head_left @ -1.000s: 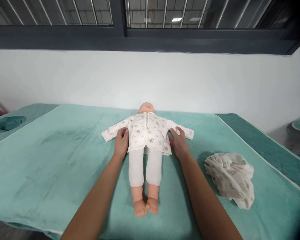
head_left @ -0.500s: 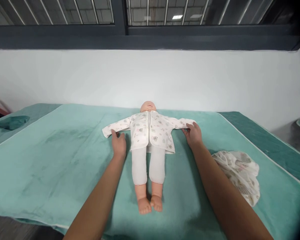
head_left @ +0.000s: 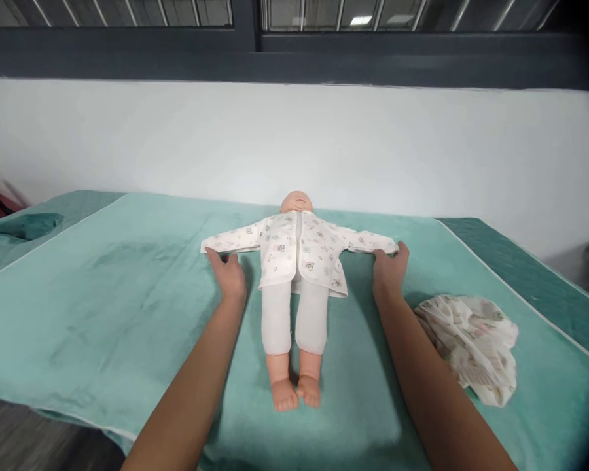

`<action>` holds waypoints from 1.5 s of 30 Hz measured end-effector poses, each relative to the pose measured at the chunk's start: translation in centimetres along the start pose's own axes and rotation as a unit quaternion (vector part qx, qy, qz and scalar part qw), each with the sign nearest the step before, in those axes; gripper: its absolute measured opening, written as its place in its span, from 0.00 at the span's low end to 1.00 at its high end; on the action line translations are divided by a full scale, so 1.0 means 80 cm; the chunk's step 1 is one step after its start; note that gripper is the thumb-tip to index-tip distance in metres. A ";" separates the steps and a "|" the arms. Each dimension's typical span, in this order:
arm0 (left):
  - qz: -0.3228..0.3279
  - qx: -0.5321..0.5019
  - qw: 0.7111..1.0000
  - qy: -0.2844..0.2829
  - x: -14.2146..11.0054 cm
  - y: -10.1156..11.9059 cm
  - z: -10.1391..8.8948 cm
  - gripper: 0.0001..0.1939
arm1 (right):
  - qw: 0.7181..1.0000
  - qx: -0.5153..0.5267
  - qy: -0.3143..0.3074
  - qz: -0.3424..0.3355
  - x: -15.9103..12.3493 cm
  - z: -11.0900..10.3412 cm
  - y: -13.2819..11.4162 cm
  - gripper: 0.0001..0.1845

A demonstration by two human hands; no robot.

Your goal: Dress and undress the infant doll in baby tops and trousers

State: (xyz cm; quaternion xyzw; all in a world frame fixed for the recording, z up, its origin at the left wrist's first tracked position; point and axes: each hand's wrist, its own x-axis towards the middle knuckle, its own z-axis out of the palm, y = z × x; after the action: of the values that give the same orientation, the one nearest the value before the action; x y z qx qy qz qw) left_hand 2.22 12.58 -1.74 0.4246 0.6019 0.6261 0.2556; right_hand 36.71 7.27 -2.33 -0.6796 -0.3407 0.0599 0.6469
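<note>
A baby doll [head_left: 294, 327] lies on its back on a teal towel [head_left: 127, 294], head toward the wall. It wears a white printed jacket [head_left: 299, 252] and white leggings, and its feet are bare. Both jacket sleeves are stretched straight out to the sides. My left hand [head_left: 228, 275] rests on the towel with its fingertips pinching the end of the left sleeve. At the end of the right sleeve, my right hand [head_left: 390, 267] has its fingers closed on the cuff.
A crumpled white printed cloth [head_left: 474, 347] lies on the towel to the right of my right forearm. A darker green cover [head_left: 520, 268] shows at the right edge. A white wall and a barred window run behind the table.
Both hands slid outward from the doll's sides along the sleeves to the cuffs. The sleeves, angled down before, now lie straight out.
</note>
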 end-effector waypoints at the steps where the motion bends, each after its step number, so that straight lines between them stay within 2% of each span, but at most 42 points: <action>1: 0.004 0.014 1.000 0.019 -0.002 0.004 -0.002 0.41 | 1.000 -0.010 0.002 -0.027 -0.011 -0.003 -0.010 0.36; 2: 0.015 0.030 0.999 0.029 -0.004 0.007 -0.004 0.41 | 0.998 -0.011 -0.005 -0.058 -0.024 -0.004 -0.021 0.34; 4: 0.049 0.058 0.996 0.040 -0.009 0.013 -0.007 0.41 | 0.986 0.002 -0.072 -0.150 -0.056 -0.006 -0.045 0.29; 8: 0.111 0.089 0.989 0.034 -0.021 0.017 -0.012 0.36 | 0.915 0.003 -0.232 -0.330 -0.122 -0.003 -0.085 0.25; 10: 0.130 0.093 0.987 0.031 -0.025 0.019 -0.013 0.32 | 0.895 -0.031 -0.248 -0.369 -0.146 -0.002 -0.099 0.20; 13: 0.155 0.093 0.983 0.030 -0.030 0.022 -0.015 0.26 | 0.906 -0.074 -0.201 -0.364 -0.164 -0.002 -0.109 0.09; 15: 0.175 0.095 0.980 0.025 -0.034 0.023 -0.017 0.24 | 0.907 -0.081 -0.194 -0.365 -0.166 -0.003 -0.110 0.05; 19: 0.192 0.096 0.977 -0.012 -0.044 0.020 -0.025 0.20 | 0.893 -0.052 -0.224 -0.387 -0.165 -0.006 -0.107 0.07; 22: 0.170 0.108 0.979 -0.040 -0.049 0.016 -0.031 0.16 | 0.888 -0.024 -0.235 -0.394 -0.170 -0.011 -0.106 0.06; 24: 0.149 0.123 0.979 -0.062 -0.051 0.014 -0.034 0.15 | 0.893 -0.012 -0.234 -0.383 -0.177 -0.016 -0.106 0.05; 27: 0.142 0.145 0.974 -0.100 -0.055 0.015 -0.038 0.14 | 0.919 -0.006 -0.198 -0.341 -0.190 -0.030 -0.103 0.07; 30: 0.169 0.157 0.961 -0.152 -0.063 0.022 -0.041 0.13 | 0.943 -0.026 -0.137 -0.301 -0.196 -0.058 -0.091 0.12; 32: 0.187 0.162 0.946 -0.209 -0.069 0.028 -0.044 0.13 | 0.947 -0.077 -0.087 -0.300 -0.193 -0.086 -0.078 0.13; 34: 0.187 0.163 0.936 -0.251 -0.076 0.033 -0.048 0.13 | 0.931 -0.167 -0.038 -0.323 -0.185 -0.122 -0.064 0.13; 36: 0.175 0.155 0.936 -0.263 -0.081 0.035 -0.053 0.12 | 0.897 -0.283 -0.008 -0.339 -0.177 -0.165 -0.051 0.16; 37: 0.167 0.146 0.939 -0.261 -0.083 0.036 -0.056 0.12 | 0.881 -0.337 0.010 -0.331 -0.174 -0.187 -0.045 0.18; 39: 0.151 0.121 0.945 -0.265 -0.086 0.038 -0.061 0.11 | 0.864 -0.423 0.043 -0.271 -0.171 -0.229 -0.034 0.26; 41: 0.135 0.093 0.948 -0.271 -0.090 0.039 -0.068 0.10 | 0.873 -0.445 0.045 -0.193 -0.168 -0.263 -0.022 0.29; 42: 0.127 0.080 0.950 -0.273 -0.093 0.041 -0.071 0.10 | 0.885 -0.434 0.022 -0.168 -0.167 -0.275 -0.016 0.28; 45: 0.110 0.060 0.955 -0.268 -0.107 0.047 -0.083 0.10 | 0.922 -0.363 -0.042 -0.125 -0.162 -0.285 -0.012 0.25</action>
State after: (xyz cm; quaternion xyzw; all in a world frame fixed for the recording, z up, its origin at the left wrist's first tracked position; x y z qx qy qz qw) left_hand 1.72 1.37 0.57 0.6547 0.4972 0.4766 0.3115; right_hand 38.43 -18.93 -2.51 -0.8166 -0.4481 -0.1214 0.3430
